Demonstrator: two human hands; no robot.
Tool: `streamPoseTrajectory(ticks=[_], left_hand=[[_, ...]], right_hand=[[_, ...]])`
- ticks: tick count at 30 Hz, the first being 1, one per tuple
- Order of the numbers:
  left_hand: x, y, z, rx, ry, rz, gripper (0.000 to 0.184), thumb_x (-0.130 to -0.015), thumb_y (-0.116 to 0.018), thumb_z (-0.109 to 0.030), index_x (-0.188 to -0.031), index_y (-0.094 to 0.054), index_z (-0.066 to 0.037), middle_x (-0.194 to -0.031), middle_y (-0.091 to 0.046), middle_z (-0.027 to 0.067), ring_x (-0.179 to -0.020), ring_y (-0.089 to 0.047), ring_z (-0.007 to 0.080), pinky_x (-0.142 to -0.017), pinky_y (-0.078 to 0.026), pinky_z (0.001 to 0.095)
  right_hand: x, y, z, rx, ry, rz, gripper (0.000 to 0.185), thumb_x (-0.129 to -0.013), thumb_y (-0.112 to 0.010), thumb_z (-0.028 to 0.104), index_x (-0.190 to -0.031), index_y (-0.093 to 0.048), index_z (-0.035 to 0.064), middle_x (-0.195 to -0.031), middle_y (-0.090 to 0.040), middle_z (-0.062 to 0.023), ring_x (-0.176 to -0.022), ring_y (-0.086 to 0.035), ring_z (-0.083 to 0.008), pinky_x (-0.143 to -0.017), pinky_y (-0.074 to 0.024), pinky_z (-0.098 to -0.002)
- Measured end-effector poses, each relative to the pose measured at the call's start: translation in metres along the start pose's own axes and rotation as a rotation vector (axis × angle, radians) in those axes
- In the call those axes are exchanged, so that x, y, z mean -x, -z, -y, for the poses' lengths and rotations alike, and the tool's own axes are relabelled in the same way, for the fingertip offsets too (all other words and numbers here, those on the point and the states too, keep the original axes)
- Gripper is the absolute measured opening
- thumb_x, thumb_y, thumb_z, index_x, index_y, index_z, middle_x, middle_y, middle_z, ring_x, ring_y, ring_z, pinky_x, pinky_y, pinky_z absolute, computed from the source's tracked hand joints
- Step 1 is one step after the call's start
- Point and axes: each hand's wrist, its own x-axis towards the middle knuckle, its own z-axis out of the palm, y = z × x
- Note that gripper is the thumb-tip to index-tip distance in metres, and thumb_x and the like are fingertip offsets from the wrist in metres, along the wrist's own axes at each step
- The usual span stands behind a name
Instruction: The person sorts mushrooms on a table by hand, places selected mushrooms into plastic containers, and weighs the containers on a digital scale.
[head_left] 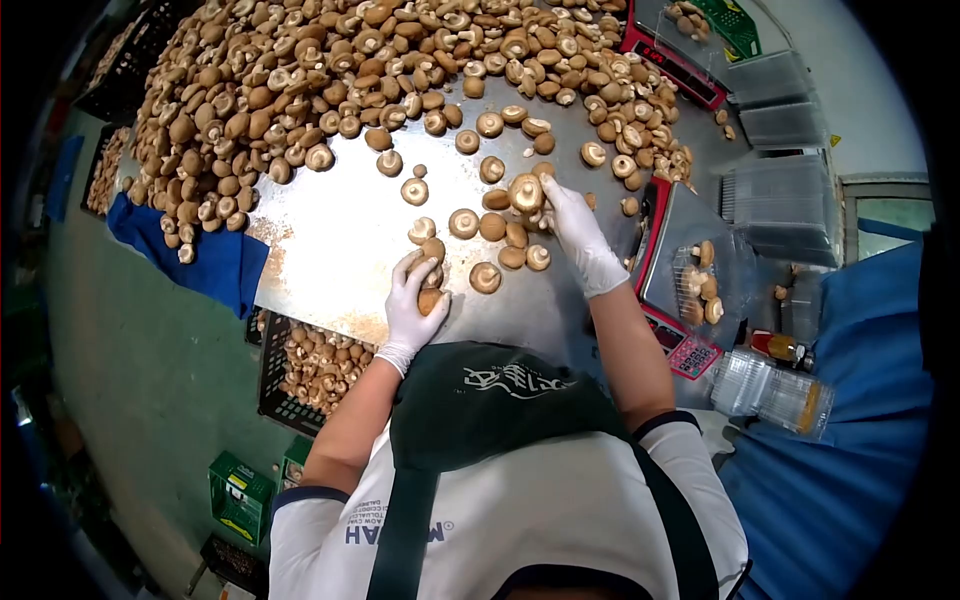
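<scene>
My left hand (410, 312), in a white glove, curls around a few brown mushrooms, one of them a shiitake mushroom (430, 301) between thumb and fingers, low over the metal table. Another mushroom (433, 250) lies at its fingertips. My right hand (575, 225), gloved too, grips a larger shiitake mushroom (526, 193) with its pale underside and stem showing; other mushrooms are partly hidden behind the fingers. Between and around the hands lie several loose mushrooms (485, 277), some cap up, some stem up.
A big heap of mushrooms (330, 70) covers the table's (330, 225) far side. At right, a red scale (660, 250) bears a clear tray of mushrooms (697, 285), near stacked clear trays (780, 200). A black crate (275, 365) of mushrooms stands below the table's left edge, by a blue cloth (215, 255).
</scene>
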Motion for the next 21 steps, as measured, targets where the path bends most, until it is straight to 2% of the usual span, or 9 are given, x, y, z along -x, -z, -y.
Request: streamPoseTrajectory(ticks=[2, 6, 9, 10, 13, 14, 17, 18, 21], left_hand=[[0.000, 0.000, 0.000, 0.000, -0.013, -0.011, 0.057, -0.074, -0.076, -0.021, -0.128, -0.058, -0.014, -0.136, -0.048, 0.0182, -0.119, -0.056, 0.0380, -0.097, -0.050, 0.0430], [-0.001, 0.000, -0.001, 0.016, -0.033, -0.023, 0.056, -0.074, -0.076, -0.018, -0.127, -0.058, -0.013, -0.136, -0.049, 0.0176, -0.121, -0.055, 0.0377, -0.098, -0.050, 0.0428], [-0.001, 0.000, -0.002, 0.037, -0.027, -0.033, 0.054, -0.075, -0.075, -0.017, -0.126, -0.058, -0.012, -0.134, -0.049, 0.0177, -0.121, -0.054, 0.0379, -0.099, -0.049, 0.0432], [-0.001, 0.000, -0.002, 0.044, -0.032, -0.037, 0.054, -0.075, -0.075, -0.017, -0.126, -0.058, -0.012, -0.134, -0.050, 0.0177, -0.121, -0.054, 0.0380, -0.099, -0.048, 0.0433], [-0.001, 0.001, -0.001, 0.052, -0.027, -0.027, 0.054, -0.076, -0.075, -0.017, -0.126, -0.058, -0.011, -0.134, -0.050, 0.0179, -0.121, -0.054, 0.0383, -0.100, -0.048, 0.0434], [-0.001, 0.001, -0.001, 0.053, -0.023, -0.020, 0.053, -0.076, -0.074, -0.017, -0.126, -0.058, -0.011, -0.134, -0.050, 0.0179, -0.122, -0.054, 0.0383, -0.100, -0.048, 0.0435], [-0.001, 0.001, -0.001, 0.036, -0.044, -0.026, 0.052, -0.077, -0.074, -0.017, -0.126, -0.058, -0.011, -0.134, -0.050, 0.0180, -0.122, -0.054, 0.0382, -0.101, -0.047, 0.0433], [-0.002, 0.000, -0.001, 0.042, -0.045, -0.019, 0.052, -0.077, -0.074, -0.017, -0.126, -0.059, -0.010, -0.134, -0.050, 0.0180, -0.122, -0.053, 0.0381, -0.101, -0.047, 0.0433], [-0.002, 0.002, -0.001, 0.050, -0.039, -0.011, 0.052, -0.077, -0.073, -0.017, -0.126, -0.059, -0.010, -0.134, -0.050, 0.0183, -0.123, -0.053, 0.0382, -0.101, -0.047, 0.0432]], right_hand=[[0.010, 0.005, -0.010, -0.174, -0.035, 0.038, 0.041, -0.103, -0.049, 0.042, -0.108, -0.065, 0.0037, -0.091, -0.065, 0.0003, -0.076, -0.054, -0.0091, -0.065, -0.0411, -0.0248], [0.034, 0.015, -0.021, -0.175, -0.007, 0.021, 0.042, -0.103, -0.050, 0.041, -0.112, -0.064, 0.0021, -0.101, -0.067, -0.0040, -0.084, -0.061, -0.0125, -0.072, -0.0473, -0.0267], [0.053, 0.025, -0.035, -0.267, 0.006, -0.156, 0.044, -0.103, -0.050, 0.042, -0.113, -0.063, 0.0021, -0.102, -0.067, -0.0059, -0.090, -0.064, -0.0146, -0.075, -0.0496, -0.0284], [0.054, 0.031, -0.045, -0.308, 0.026, -0.235, 0.048, -0.103, -0.047, 0.045, -0.115, -0.061, 0.0010, -0.097, -0.068, -0.0061, -0.082, -0.065, -0.0149, -0.067, -0.0484, -0.0245], [0.072, 0.048, -0.062, -0.585, 0.100, -0.257, 0.053, -0.105, -0.040, 0.049, -0.122, -0.056, 0.0013, -0.106, -0.065, -0.0095, -0.086, -0.065, -0.0196, -0.068, -0.0498, -0.0254], [0.082, 0.053, -0.061, -0.685, 0.112, -0.191, 0.055, -0.105, -0.036, 0.051, -0.126, -0.052, 0.0020, -0.113, -0.062, -0.0122, -0.089, -0.065, -0.0235, -0.074, -0.0512, -0.0285], [0.097, 0.050, -0.052, -0.867, 0.099, -0.280, 0.055, -0.105, -0.036, 0.052, -0.124, -0.053, 0.0035, -0.115, -0.060, -0.0131, -0.089, -0.064, -0.0250, -0.080, -0.0502, -0.0315], [0.093, 0.054, -0.059, -0.807, 0.158, -0.253, 0.049, -0.105, -0.039, 0.046, -0.117, -0.058, 0.0032, -0.106, -0.064, -0.0125, -0.087, -0.064, -0.0212, -0.085, -0.0483, -0.0321], [0.076, 0.058, -0.068, 0.000, 0.349, -0.270, 0.039, -0.104, -0.046, 0.037, -0.113, -0.062, 0.0016, -0.092, -0.067, -0.0099, -0.083, -0.064, -0.0172, -0.081, -0.0488, -0.0307]])
